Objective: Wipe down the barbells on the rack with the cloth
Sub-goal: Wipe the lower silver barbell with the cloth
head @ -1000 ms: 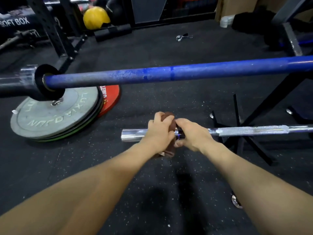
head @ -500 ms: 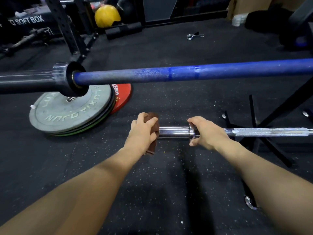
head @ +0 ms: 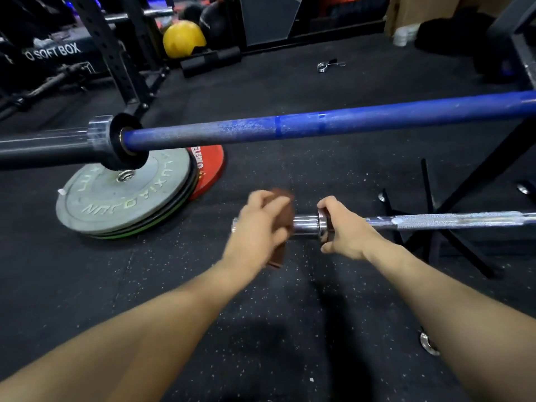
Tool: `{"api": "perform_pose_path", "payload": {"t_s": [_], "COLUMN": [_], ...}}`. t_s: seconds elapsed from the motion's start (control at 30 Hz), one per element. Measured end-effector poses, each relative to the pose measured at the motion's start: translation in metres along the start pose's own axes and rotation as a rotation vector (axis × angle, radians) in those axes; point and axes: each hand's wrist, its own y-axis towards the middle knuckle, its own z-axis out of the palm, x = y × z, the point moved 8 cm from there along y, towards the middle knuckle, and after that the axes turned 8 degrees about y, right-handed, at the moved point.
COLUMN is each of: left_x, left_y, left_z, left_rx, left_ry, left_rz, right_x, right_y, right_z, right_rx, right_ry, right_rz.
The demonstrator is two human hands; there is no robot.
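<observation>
The left hand [head: 258, 227] is blurred but plainly curled round a brown cloth [head: 285, 204], which it grips wrapped over the sleeve of the silver barbell [head: 452, 220]; a fold of the cloth hangs below the hand, and the short tip of the sleeve shows just left of it. The right hand [head: 346, 229] holds the same bar just beside the collar, its fingers [head: 326, 203] bent over the top and the thumb under, so that a bare stretch of shiny chrome sleeve lies between the two hands. The silver barbell runs level from mid-scene off to the right edge, its knurled shaft resting on the black rack [head: 452, 242] whose thin legs spread on the floor beneath it. Farther off and higher, the blue barbell [head: 290, 127] crosses the whole view, tilted slightly up to the right, its paint worn to grey along the left half and its dark sleeve reaching out of the left edge. On the black speckled floor [head: 261, 329] at the left, under that sleeve, lies a stack of weight plates [head: 121, 198], a grey one on top, with a red plate [head: 210, 172] leaning out from behind it. Far back stand a black rack upright [head: 116, 53], a yellow ball [head: 182, 39] and a black roller [head: 211, 60], and a spring collar [head: 326, 66] lies alone on the floor toward the far right.
</observation>
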Motion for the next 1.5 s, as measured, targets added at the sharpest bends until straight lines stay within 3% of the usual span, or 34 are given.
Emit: {"api": "perform_pose_path", "payload": {"t_s": [0.07,0.27,0.57,0.77,1.07,1.2,1.3,1.5], "left_x": [-0.038,-0.037,-0.003,0.041,0.052,0.028,-0.020,-0.038], "left_y": [0.001,0.029,0.015,-0.003,-0.017,-0.021,-0.009,0.011], "left_z": [0.027,0.042,0.029,0.005,-0.006,-0.006,0.018,0.054], "left_rx": [0.088,0.189,0.124,0.138,0.027,-0.081,-0.034,0.054], "left_ry": [0.026,0.125,0.206,0.308,0.233,0.204,0.149,0.254], "left_rz": [0.083,-0.028,-0.070,-0.205,-0.387,-0.187,0.022,-0.037], "right_x": [0.001,-0.002,0.001,0.014,0.015,0.012,0.007,-0.005], "right_y": [0.001,0.005,0.006,-0.003,-0.009,-0.013,-0.003,0.005], "right_z": [-0.005,-0.009,-0.002,-0.002,-0.001,-0.010,-0.008,0.000], "right_rx": [-0.031,-0.041,0.081,-0.041,-0.177,-0.207,-0.128,-0.040], "right_ry": [0.108,0.138,-0.025,-0.118,-0.180,-0.045,-0.065,-0.037], "right_rz": [-0.058,-0.094,-0.003,-0.028,-0.203,-0.239,-0.159,-0.044]}}
